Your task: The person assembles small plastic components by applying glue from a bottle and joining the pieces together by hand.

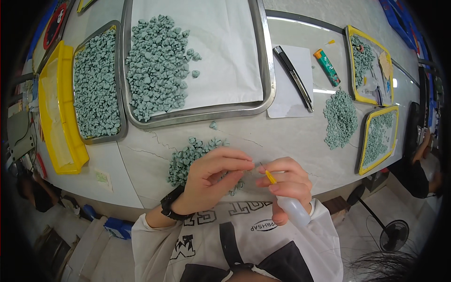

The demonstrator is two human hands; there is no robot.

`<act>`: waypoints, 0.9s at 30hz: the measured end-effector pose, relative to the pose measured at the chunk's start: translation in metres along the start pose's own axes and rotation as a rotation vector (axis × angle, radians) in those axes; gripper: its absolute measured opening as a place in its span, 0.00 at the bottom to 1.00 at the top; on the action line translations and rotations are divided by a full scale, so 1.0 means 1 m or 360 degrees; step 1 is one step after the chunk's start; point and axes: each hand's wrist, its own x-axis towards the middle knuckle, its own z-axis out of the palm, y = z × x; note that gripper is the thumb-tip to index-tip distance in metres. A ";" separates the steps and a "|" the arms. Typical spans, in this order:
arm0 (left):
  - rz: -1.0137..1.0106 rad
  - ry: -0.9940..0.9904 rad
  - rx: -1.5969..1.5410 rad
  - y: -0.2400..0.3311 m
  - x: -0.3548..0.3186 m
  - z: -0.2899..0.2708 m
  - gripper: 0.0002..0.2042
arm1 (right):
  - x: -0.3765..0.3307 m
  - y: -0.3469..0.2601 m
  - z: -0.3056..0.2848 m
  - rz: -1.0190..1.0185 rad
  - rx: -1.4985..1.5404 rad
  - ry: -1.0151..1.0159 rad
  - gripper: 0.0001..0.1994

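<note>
My right hand (292, 181) is closed around a small translucent squeeze bottle (296, 211) with a yellow needle tip (270, 177). The thin needle points up and left, toward the fingertips of my left hand (213, 174). That hand is closed, thumb and fingers brought together; whatever sits between them is hidden or too small to name. Below and behind it lies a loose pile of small grey-green pieces (181, 164) on the table, partly covered by the hand. One single grey-green piece (213, 125) rests apart from the pile, near the large tray.
Ahead stands a large metal tray (225, 111) lined with white paper, holding many grey-green pieces. Left of it are a full tray (123, 127) and a yellow tray (70, 155). To the right lie a box cutter (293, 77), a lighter (327, 67), a heap of tiny pieces (340, 120) and two yellow-rimmed trays (361, 162).
</note>
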 end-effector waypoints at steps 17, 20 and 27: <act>-0.0118 0.0044 -0.0336 0.000 -0.002 0.002 0.16 | -0.001 0.005 0.002 0.0051 0.0033 -0.0051 0.28; -0.0280 0.0081 -0.0481 0.003 -0.002 0.004 0.15 | -0.001 0.004 0.001 0.0063 0.0023 -0.0062 0.26; -0.0176 0.0051 -0.0488 0.004 0.001 0.005 0.15 | 0.000 0.003 0.001 0.0103 0.0021 -0.0063 0.22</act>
